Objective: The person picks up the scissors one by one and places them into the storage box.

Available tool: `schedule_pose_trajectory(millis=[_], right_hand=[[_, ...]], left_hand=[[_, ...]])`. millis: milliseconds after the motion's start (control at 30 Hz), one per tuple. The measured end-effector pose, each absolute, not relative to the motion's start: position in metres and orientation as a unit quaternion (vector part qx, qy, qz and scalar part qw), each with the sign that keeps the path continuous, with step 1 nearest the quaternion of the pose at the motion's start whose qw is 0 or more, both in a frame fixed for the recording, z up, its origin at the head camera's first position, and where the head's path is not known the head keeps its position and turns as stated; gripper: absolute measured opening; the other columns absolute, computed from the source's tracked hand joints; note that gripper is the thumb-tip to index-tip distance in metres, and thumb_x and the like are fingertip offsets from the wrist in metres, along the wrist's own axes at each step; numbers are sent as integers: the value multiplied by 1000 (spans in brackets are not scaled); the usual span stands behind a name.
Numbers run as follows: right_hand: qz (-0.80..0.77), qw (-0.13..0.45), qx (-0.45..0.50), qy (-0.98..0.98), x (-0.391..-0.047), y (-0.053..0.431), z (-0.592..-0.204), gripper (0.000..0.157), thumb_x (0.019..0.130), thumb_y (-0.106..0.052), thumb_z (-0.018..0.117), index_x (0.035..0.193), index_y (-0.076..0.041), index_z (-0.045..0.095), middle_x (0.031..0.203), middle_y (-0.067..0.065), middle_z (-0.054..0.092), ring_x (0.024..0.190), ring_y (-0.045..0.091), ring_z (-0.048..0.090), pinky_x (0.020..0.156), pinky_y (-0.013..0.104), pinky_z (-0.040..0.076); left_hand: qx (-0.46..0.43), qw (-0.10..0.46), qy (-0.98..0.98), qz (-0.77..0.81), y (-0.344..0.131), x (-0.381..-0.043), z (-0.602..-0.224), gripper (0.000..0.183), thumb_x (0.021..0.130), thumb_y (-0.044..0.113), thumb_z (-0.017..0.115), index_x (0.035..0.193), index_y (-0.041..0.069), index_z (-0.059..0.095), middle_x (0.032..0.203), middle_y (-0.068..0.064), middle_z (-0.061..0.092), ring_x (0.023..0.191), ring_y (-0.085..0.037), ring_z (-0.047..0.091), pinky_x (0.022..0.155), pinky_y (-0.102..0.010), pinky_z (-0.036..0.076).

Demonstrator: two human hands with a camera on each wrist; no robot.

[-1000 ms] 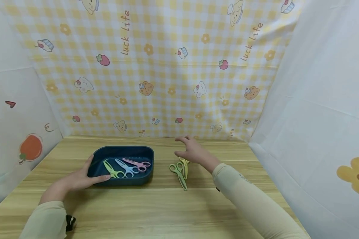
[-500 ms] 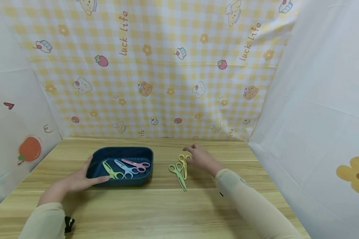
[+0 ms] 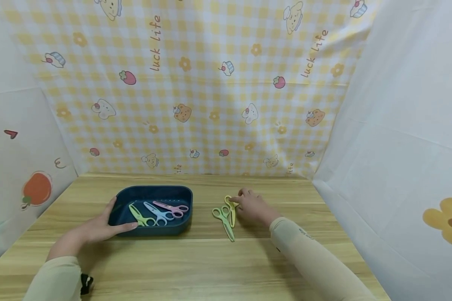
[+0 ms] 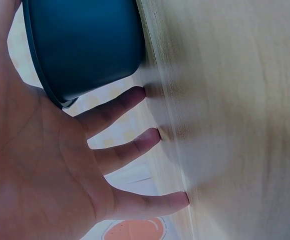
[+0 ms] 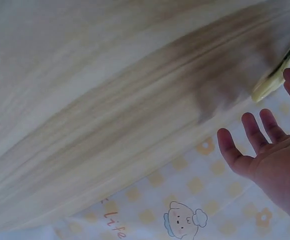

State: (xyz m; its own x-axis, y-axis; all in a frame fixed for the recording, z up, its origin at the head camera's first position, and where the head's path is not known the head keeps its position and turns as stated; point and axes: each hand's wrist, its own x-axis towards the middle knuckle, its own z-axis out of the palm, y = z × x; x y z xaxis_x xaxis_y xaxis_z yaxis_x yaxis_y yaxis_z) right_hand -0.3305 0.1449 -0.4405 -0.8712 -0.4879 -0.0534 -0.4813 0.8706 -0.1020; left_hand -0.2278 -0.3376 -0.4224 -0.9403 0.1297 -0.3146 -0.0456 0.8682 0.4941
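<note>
My left hand (image 3: 94,228) rests against the left end of a dark blue plastic box (image 3: 150,230), its thumb across the near rim. In the left wrist view, three straight fingertips of that hand touch the tabletop beside the box (image 4: 85,45). Inside lie green scissors (image 3: 141,216), blue scissors (image 3: 159,214) and pink scissors (image 3: 172,207). To the right, my right hand (image 3: 253,207) reaches over yellow scissors (image 3: 232,213), a finger at their handle loops. Its thumb is at the yellow scissors (image 5: 272,85) in the right wrist view. Another pair of green scissors (image 3: 224,223) lies beside them.
Everything lies on a wood-grain tabletop (image 3: 196,271). A yellow checked cloth (image 3: 203,92) hangs along the back edge, and pale sheets (image 3: 399,146) close off the left and right sides.
My right hand has come down and slightly right onto the yellow scissors from above and behind them. My left hand and the box stay in place.
</note>
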Motion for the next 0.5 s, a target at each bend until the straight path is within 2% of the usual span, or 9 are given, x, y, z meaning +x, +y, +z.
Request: schedule_pose_trajectory(millis=[133,233,500], right_hand=[[-41,45,-248,967,-329,146,-443,45,108,-22,54,152,-31,61,155,13,51,136,35,53,105,65,51],[-49,39,-246,967,-329,149,-446,43,106,-22,59,148,-27,64,154,15,51,138,37,52,106,69,50],[-64,19,-225,972,-323,167,-443,37,98,-33,77,132,-19,73,147,14,55,132,35,54,102,63,51]], left_hand=[[20,173,951,254,-338,-228,-423,133,96,78,53,160,-3,-30,159,-57,11,142,-76,30,107,-82,38],[22,171,952,253,-338,-228,-423,133,97,78,53,160,-3,-30,159,-57,11,142,-76,30,107,-82,38],[21,170,952,254,-338,-228,-424,132,96,78,53,160,-3,-30,159,-57,12,141,-76,32,107,-82,39]])
